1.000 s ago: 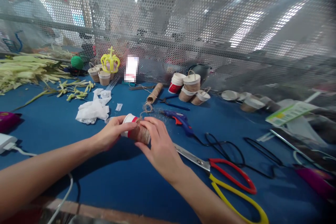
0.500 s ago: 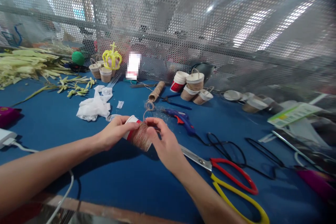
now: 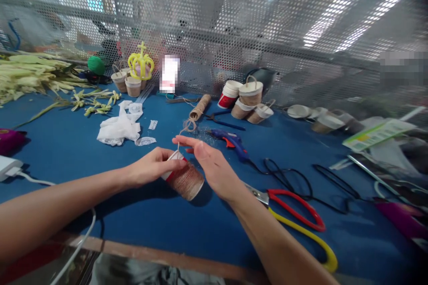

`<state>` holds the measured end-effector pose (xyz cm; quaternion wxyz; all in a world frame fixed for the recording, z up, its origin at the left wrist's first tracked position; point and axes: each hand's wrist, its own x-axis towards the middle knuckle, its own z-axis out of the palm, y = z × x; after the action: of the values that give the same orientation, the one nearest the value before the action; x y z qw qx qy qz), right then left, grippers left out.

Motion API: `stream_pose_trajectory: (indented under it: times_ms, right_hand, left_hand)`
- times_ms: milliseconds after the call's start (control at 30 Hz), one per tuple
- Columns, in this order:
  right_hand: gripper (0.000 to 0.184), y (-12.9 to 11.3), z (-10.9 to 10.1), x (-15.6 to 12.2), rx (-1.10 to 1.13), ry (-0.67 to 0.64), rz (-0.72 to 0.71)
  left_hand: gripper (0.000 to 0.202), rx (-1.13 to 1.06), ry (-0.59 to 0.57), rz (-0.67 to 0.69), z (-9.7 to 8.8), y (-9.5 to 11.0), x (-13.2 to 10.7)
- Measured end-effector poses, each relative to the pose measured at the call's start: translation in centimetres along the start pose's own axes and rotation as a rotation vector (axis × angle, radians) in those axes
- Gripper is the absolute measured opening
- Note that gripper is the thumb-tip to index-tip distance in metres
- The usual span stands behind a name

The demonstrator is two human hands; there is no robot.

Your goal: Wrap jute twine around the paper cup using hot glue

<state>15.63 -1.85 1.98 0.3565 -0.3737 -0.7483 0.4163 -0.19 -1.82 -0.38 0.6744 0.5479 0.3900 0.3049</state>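
My left hand [image 3: 149, 168] grips a red and white paper cup [image 3: 174, 160] by its rim end, thumb across its side. The cup lies tilted, and rows of brown twine [image 3: 186, 180] are wound round its lower part. My right hand [image 3: 214, 164] is just above and right of the cup, fingers stretched to the left. The free twine runs from the cup up to these fingertips and on to a twine roll [image 3: 200, 107] behind. It seems caught at the fingers, thumb raised off it.
A blue glue gun [image 3: 230, 140] with a black cord lies right of centre. Large scissors [image 3: 294, 209] with red and yellow handles lie by my right forearm. Small twine-wrapped buckets [image 3: 250, 93] stand behind, near pliers [image 3: 227, 120]. Crumpled white material [image 3: 118, 129] lies left.
My right hand has moved up off the cup's wound side, its fingers straightening beside the twine. The cup has turned and more of its wound side shows. My left hand still holds it.
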Motion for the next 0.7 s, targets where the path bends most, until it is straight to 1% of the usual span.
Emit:
stream_pose_trajectory:
  times_ms: [100, 200, 267, 333, 400, 433, 467, 567, 600, 700]
  right_hand:
    - [0.051, 0.5, 0.2, 0.4, -0.046, -0.014, 0.051]
    - [0.044, 0.5, -0.7, 0.7, -0.156, 0.034, 0.132]
    - [0.037, 0.1, -2.4, 0.9, -0.284, 0.083, 0.169]
    - [0.033, -0.3, -4.6, 1.1, -0.471, 0.151, 0.219]
    - [0.031, 0.0, -6.9, 1.3, -0.787, 0.239, 0.323]
    - [0.031, 0.4, -7.8, 1.4, -0.961, 0.217, 0.414]
    - [0.029, 1.0, -8.6, 1.5, -1.015, 0.205, 0.478]
    - [0.018, 3.4, -9.7, 1.7, -1.053, 0.119, 0.585]
    - [0.018, 4.2, -9.7, 1.8, -1.061, 0.111, 0.611]
    - [0.026, 6.0, -9.8, 2.0, -1.054, 0.115, 0.686]
  left_hand:
    - [0.028, -0.015, 0.030, -0.016, 0.2, -0.1, 0.0]
    - [0.031, -0.015, 0.070, -0.013, 0.2, -0.2, 0.0]
    - [0.032, 0.001, 0.091, -0.014, 0.2, -0.1, 0.0]
    - [0.033, 0.023, 0.118, -0.010, 0.1, 0.0, 0.0]
    - [0.033, 0.055, 0.149, 0.022, 0.0, 0.1, 0.0]
    - [0.033, 0.076, 0.164, 0.047, 0.0, 0.1, 0.0]
    - [0.032, 0.096, 0.174, 0.072, 0.0, 0.1, 0.0]
    - [0.031, 0.124, 0.173, 0.098, 0.0, 0.0, 0.2]
    - [0.031, 0.123, 0.167, 0.091, 0.0, 0.0, 0.2]
    - [0.033, 0.120, 0.154, 0.056, 0.0, -0.1, 0.4]
